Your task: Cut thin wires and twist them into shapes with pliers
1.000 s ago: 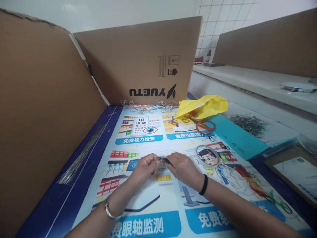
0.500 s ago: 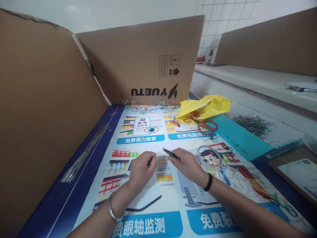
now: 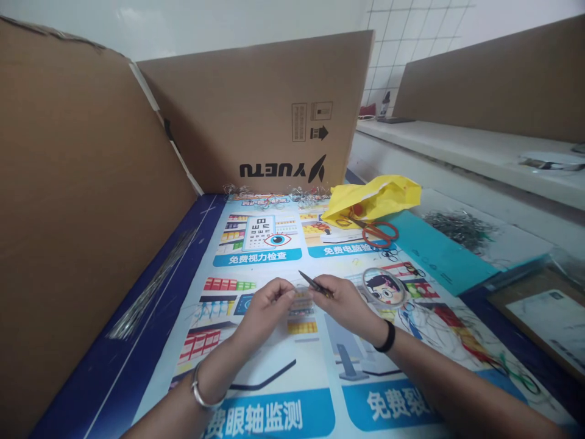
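Over the printed sheet, my left hand (image 3: 267, 308) pinches a thin wire (image 3: 301, 286), which is faint and partly hidden by the fingers. My right hand (image 3: 347, 305) is closed round dark needle-nose pliers (image 3: 311, 283), their pointed tip aimed up and left. The right fingertips also come close to the wire; whether they grip it I cannot tell. Only a small gap parts the two hands. Long silvery wires (image 3: 148, 289) lie in a bundle to the left.
Orange-handled scissors (image 3: 380, 234) lie by a yellow bag (image 3: 375, 198) on a teal sheet (image 3: 439, 253). Tangled wire (image 3: 459, 228) sits behind it. Coloured cords (image 3: 498, 360) lie at the right. Cardboard panels (image 3: 256, 110) wall the back and left.
The pliers' tips, apart before, now look closed together. My right fingers have moved left toward the wire, and my left fingertips have shifted right, narrowing the gap.
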`<action>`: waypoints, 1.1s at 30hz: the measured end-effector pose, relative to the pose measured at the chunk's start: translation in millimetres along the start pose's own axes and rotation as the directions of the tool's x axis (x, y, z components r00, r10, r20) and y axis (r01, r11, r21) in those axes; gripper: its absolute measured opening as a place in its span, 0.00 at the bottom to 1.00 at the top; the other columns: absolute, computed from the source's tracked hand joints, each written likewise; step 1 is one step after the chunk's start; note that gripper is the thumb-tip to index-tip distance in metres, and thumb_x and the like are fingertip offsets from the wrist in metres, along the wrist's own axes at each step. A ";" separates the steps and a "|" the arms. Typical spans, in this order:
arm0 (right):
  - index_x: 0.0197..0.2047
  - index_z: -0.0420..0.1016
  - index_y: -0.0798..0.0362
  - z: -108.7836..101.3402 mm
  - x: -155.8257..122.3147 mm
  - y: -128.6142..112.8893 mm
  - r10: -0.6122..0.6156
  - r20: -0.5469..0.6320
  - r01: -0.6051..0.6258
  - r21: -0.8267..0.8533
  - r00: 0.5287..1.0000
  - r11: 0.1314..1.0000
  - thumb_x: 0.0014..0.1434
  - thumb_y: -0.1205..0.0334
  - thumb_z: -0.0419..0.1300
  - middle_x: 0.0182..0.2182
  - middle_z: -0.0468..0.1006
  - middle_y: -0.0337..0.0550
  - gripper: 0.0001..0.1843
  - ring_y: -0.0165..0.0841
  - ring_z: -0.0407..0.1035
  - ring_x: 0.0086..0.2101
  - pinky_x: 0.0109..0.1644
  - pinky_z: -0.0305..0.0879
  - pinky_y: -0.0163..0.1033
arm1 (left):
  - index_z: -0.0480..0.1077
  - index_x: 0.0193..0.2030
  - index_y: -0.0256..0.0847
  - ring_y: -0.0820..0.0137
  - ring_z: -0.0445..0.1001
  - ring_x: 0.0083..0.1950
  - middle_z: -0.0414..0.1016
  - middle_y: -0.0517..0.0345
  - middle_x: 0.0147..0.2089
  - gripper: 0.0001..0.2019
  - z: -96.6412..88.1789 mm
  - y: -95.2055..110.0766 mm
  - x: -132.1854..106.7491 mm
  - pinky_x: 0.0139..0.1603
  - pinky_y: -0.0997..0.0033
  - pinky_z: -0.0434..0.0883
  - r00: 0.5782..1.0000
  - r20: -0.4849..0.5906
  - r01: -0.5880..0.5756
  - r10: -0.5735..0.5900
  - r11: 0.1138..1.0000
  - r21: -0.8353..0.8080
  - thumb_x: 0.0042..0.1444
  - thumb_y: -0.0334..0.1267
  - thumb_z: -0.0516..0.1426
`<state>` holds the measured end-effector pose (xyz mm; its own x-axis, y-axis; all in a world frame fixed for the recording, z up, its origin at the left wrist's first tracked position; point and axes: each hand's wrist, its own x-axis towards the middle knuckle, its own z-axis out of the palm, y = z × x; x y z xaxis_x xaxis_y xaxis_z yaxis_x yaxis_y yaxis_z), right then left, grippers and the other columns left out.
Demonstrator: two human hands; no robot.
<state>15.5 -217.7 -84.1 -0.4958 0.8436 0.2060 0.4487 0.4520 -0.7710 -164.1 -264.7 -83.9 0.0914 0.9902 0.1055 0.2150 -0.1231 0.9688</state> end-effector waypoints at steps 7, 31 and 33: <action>0.25 0.65 0.53 -0.7 0.5 5.8 -0.098 -0.041 0.095 -0.064 0.994 0.993 0.57 0.62 0.55 0.23 0.67 0.36 0.10 0.28 0.62 0.26 0.30 0.55 0.32 | 0.69 0.34 0.37 0.74 0.63 0.28 0.64 0.61 0.22 0.13 2.7 2.3 1.0 0.37 0.72 0.60 0.959 0.214 0.272 -0.187 0.821 -0.501 0.59 0.45 0.51; 0.31 0.69 0.53 8.3 -6.1 5.6 -0.093 -0.012 0.083 -0.337 0.996 0.938 0.57 0.64 0.55 0.29 0.71 0.41 0.05 0.32 0.66 0.32 0.36 0.59 0.34 | 0.71 0.33 0.40 0.69 0.69 0.38 0.73 0.58 0.32 0.09 -3.9 -12.6 5.6 0.43 0.72 0.64 0.990 -0.141 -0.022 0.015 0.998 -0.052 0.56 0.41 0.54; 0.31 0.70 0.53 9.1 -6.3 5.3 -0.097 -0.015 0.086 -0.342 0.995 0.936 0.57 0.64 0.55 0.29 0.72 0.41 0.04 0.32 0.66 0.33 0.36 0.59 0.34 | 0.72 0.33 0.39 0.69 0.70 0.38 0.74 0.57 0.33 0.09 -3.5 -11.6 5.1 0.43 0.71 0.65 0.991 -0.130 -0.021 0.017 0.999 -0.028 0.56 0.40 0.54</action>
<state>14.3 -223.3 -94.9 -0.5260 0.8000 0.2886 0.6316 0.5947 -0.4974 -169.5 -258.0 -93.9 -0.0326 0.9881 0.1504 0.1856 -0.1418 0.9723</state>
